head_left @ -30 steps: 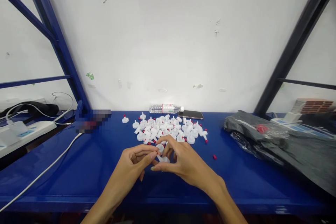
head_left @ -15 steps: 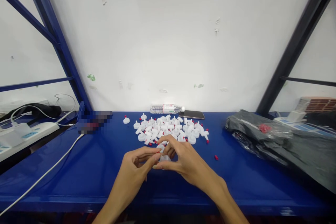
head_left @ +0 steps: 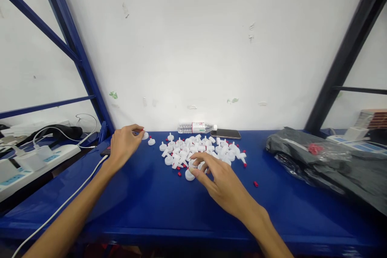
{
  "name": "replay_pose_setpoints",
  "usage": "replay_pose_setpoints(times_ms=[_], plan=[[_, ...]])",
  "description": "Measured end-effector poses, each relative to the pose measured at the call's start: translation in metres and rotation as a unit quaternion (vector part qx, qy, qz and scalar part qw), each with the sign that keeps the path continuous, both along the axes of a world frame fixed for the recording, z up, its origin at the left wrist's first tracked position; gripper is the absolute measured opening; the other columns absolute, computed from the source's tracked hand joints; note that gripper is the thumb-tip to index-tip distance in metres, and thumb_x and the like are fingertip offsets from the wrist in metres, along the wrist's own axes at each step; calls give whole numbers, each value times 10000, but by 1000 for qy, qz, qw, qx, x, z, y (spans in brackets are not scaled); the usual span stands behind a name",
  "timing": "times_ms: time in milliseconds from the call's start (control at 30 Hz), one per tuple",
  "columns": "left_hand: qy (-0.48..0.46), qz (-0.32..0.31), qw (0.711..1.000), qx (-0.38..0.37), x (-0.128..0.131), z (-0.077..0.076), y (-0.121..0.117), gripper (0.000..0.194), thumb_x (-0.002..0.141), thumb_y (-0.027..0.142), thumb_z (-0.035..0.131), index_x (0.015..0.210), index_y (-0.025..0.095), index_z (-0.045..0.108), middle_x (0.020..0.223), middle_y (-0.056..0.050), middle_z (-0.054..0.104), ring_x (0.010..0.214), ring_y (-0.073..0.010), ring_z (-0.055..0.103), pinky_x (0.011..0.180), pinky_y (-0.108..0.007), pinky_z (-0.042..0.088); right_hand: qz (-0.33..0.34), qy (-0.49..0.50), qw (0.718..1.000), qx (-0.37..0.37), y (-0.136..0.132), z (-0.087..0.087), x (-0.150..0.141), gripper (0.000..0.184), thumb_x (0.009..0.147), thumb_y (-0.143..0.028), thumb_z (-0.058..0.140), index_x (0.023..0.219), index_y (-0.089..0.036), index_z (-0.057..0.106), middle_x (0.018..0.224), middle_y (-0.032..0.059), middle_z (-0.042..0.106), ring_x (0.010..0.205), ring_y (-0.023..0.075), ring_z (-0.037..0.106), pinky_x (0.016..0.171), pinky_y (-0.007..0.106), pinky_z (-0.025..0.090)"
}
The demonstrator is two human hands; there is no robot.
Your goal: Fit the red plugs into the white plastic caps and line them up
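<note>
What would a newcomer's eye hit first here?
Probably the heap of small white plastic nozzle caps, mid-table, stark against the glossy blue tabletop. Next, the bare left hand, its fingertips at a red-tipped, round white cap left of the heap. Then the clear plastic bottle lying behind the heap.

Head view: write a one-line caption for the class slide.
Left hand pinches a red-tipped white cap; right hand is at the white pile on the blue table.
</note>
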State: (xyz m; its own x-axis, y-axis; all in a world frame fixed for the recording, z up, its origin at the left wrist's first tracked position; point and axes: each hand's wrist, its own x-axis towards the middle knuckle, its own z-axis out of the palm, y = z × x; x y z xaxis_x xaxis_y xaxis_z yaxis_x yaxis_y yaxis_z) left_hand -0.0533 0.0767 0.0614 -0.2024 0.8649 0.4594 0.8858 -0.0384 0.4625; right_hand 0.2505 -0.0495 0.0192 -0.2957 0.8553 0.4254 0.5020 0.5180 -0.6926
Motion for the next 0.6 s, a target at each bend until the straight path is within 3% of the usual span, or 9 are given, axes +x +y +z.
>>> replay_pose_setpoints(times_ms=[100,200,367,467,600], plan=[[37,38,998,-43,-24,-3,39,333,978,408,670,1216,175,665,1238,-80,686,1090,-238,680,938,-463,579,-4,-8,1000,21,0,-1,-1,273,1085,-458,503,1261,-295,633,1140,24,738,929,211,700,863,361,503],[55,44,994,-82,-35,-22,58,339,981,396,669,1248,189,652,1264,-85,676,1088,-232,681,924,-448,587,-13,-13,999,34,2,-4,0,260,1089,-448,501,1238,-289,644,1140,27,740,900,211,701,854,368,506],[64,15,992,-106,-43,-49,65,352,984,404,664,1261,188,647,1271,-86,672,1090,-235,681,921,-449,588,-45,-34,997,59,3,-6,2,201,1096,-378,499,1170,-273,653,1119,22,748,885,211,696,854,380,504],[61,4,993,-99,-45,-53,68,350,986,408,660,1261,192,648,1278,-86,670,1102,-238,677,930,-452,585,-52,-65,994,71,5,-9,1,172,1089,-300,507,1132,-261,668,1112,27,746,931,222,699,864,385,516],[42,-9,994,-98,-45,-52,71,346,984,400,664,1261,193,648,1276,-84,670,1097,-236,679,923,-445,588,-32,-123,988,88,8,-17,-1,240,1067,-259,556,1279,-239,667,1208,69,715,1110,259,675,966,420,533]])
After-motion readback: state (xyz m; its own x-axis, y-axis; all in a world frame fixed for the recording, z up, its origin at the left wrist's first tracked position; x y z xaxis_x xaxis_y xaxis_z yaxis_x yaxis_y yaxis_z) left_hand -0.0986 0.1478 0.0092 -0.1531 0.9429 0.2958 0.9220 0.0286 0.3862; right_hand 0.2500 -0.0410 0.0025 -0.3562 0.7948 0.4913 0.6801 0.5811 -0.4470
